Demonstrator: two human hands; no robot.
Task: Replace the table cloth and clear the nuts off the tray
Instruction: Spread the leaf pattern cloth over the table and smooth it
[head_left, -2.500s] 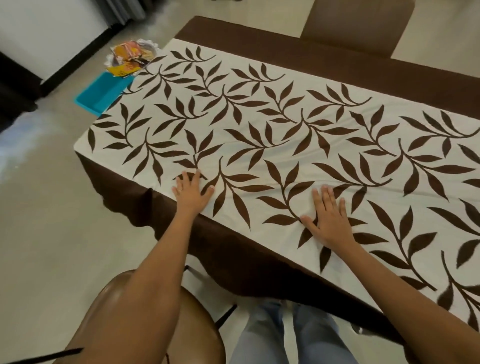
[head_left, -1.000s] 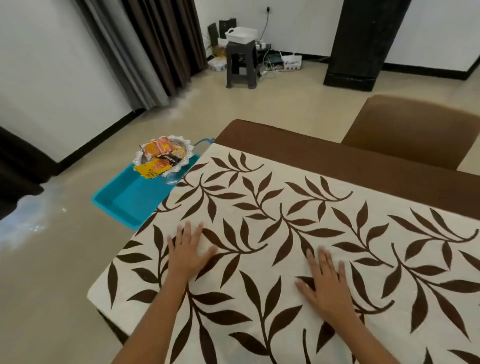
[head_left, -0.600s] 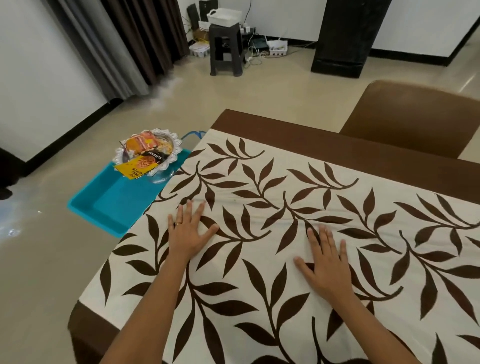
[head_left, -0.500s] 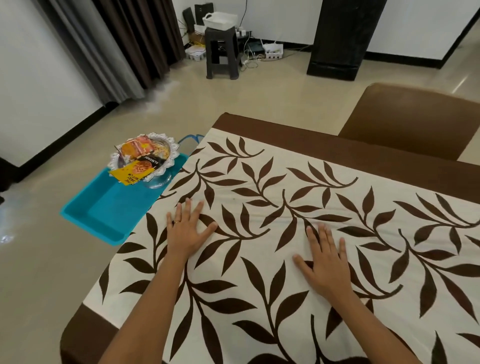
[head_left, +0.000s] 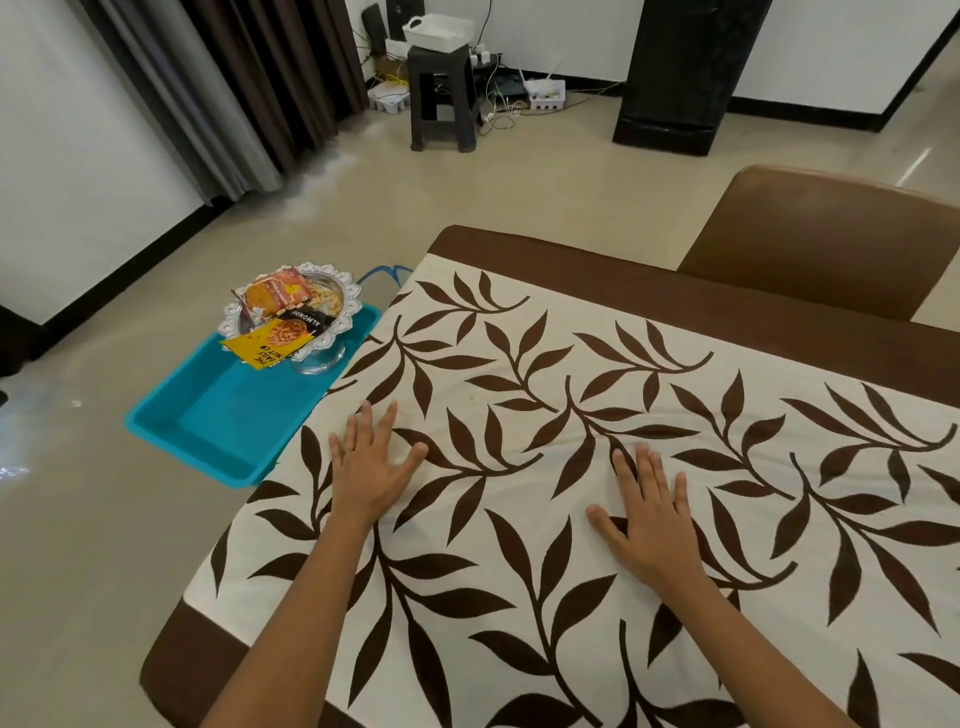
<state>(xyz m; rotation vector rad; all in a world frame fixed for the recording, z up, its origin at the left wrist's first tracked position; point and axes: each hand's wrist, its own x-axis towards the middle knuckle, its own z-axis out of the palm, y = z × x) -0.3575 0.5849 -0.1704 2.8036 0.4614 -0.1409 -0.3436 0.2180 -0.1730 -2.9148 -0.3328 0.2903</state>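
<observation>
A cream table cloth (head_left: 597, 364) with brown leaf print and a brown border covers the table. My left hand (head_left: 369, 465) lies flat on it near the left end, fingers spread. My right hand (head_left: 652, 519) presses flat on the cloth toward the middle. Beyond the table's left end a turquoise tray (head_left: 218, 421) sits lower down. In its far corner stands a silver footed dish (head_left: 332, 325) holding nut packets (head_left: 275, 325), among them an orange one and a yellow and black almond one.
A brown chair (head_left: 826, 239) stands at the far side of the table. A dark stool (head_left: 441, 98) with a white basket, cables, curtains (head_left: 249, 88) and a black cabinet (head_left: 680, 78) line the far wall. Tiled floor lies between.
My view has lifted from the table's near edge toward the room and the tray. Both hands have slid forward across the cloth, staying flat on it.
</observation>
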